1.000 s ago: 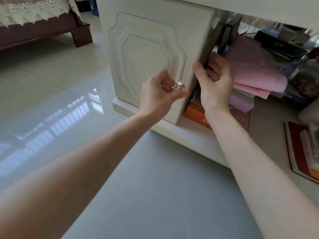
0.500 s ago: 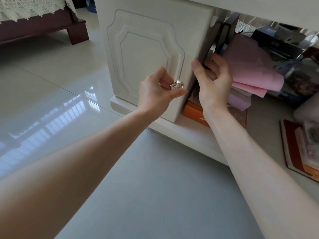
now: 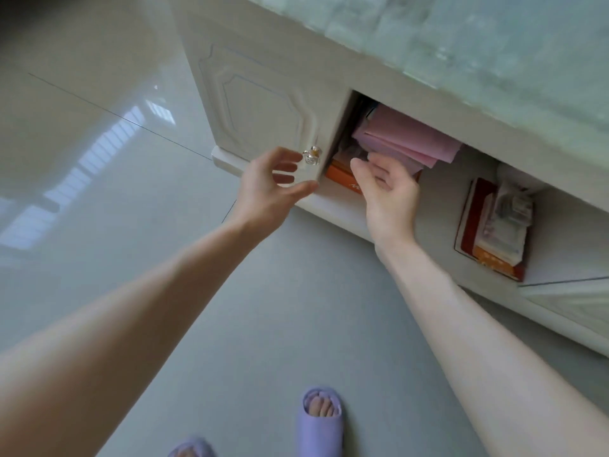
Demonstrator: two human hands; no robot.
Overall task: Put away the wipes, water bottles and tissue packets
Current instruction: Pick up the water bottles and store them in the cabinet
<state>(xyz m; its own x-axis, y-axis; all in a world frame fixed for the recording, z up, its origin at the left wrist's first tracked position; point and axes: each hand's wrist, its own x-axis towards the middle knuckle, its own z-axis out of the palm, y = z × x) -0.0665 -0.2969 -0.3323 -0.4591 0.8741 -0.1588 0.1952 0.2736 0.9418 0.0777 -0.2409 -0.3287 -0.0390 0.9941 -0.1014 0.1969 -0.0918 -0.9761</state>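
The left hand [image 3: 270,186] has let go of the knob [image 3: 311,155] and the right hand [image 3: 385,186] has slipped out of the cupboard — both fingers open, holding nothing — so this putting-away looks done.

The cabinet door [image 3: 263,117] stands left of the open compartment; its knob [image 3: 311,155] sits at its right edge; inside, folded sheets [image 3: 405,140] lie on a flat box [image 3: 342,179]; a stack of booklets [image 3: 494,225] lies well apart to the right; two slippers [image 3: 319,420] rest on the floor [image 3: 99,159] before the cabinet.
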